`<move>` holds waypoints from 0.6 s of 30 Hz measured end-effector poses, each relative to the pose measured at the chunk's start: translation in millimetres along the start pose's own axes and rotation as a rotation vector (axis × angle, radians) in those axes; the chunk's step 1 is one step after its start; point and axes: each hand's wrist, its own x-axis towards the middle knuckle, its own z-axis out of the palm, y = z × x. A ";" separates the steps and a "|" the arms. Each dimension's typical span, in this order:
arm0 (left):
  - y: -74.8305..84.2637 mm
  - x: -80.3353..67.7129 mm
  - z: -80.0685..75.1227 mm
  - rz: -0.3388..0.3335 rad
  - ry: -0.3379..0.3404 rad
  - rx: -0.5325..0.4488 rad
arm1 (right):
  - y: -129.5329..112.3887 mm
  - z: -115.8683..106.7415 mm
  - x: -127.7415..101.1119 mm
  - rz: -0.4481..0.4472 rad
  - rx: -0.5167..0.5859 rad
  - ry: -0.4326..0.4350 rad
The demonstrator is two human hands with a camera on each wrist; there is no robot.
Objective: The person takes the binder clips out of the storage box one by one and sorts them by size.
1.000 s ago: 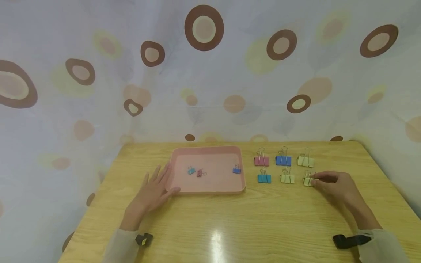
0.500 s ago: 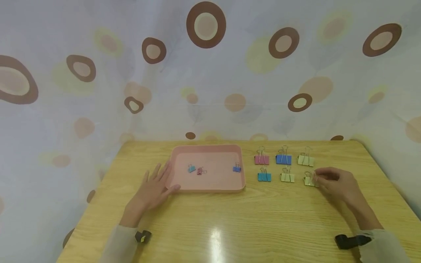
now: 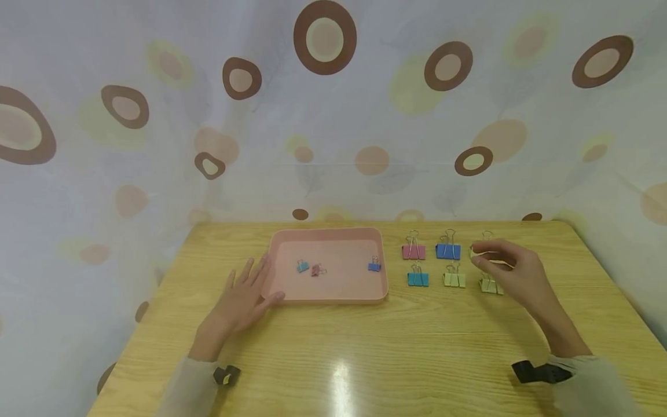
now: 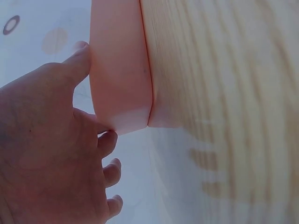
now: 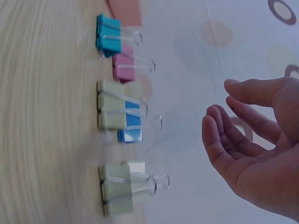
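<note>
Pale-green binder clip point(image 3: 487, 253), right of frame centre on the bench point(image 3: 365, 347), is sat just beneath the right hand point(image 3: 513, 272), fingers loosely curled and pinching nothing; left hand point(image 3: 242, 298) is laid flat against the pink tray point(image 3: 328, 296).

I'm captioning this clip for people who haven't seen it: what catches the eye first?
Six coloured binder clips stand in two neat rows on the right of the wooden table, with the right hand hovering over the yellow ones, holding nothing. To the left sits a pink tray with three small clips inside, the left hand resting flat against its edge.
</note>
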 end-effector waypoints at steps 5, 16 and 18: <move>0.2 0.3 -0.9 0.003 0.001 -0.008 | -15.8 22.2 10.5 -0.062 0.006 -0.032; 0.6 0.7 -0.5 0.004 0.004 -0.013 | -37.3 81.4 24.1 -0.106 0.034 -0.127; 0.5 0.2 -0.6 0.005 0.007 -0.019 | -37.4 91.1 26.8 -0.097 0.050 -0.144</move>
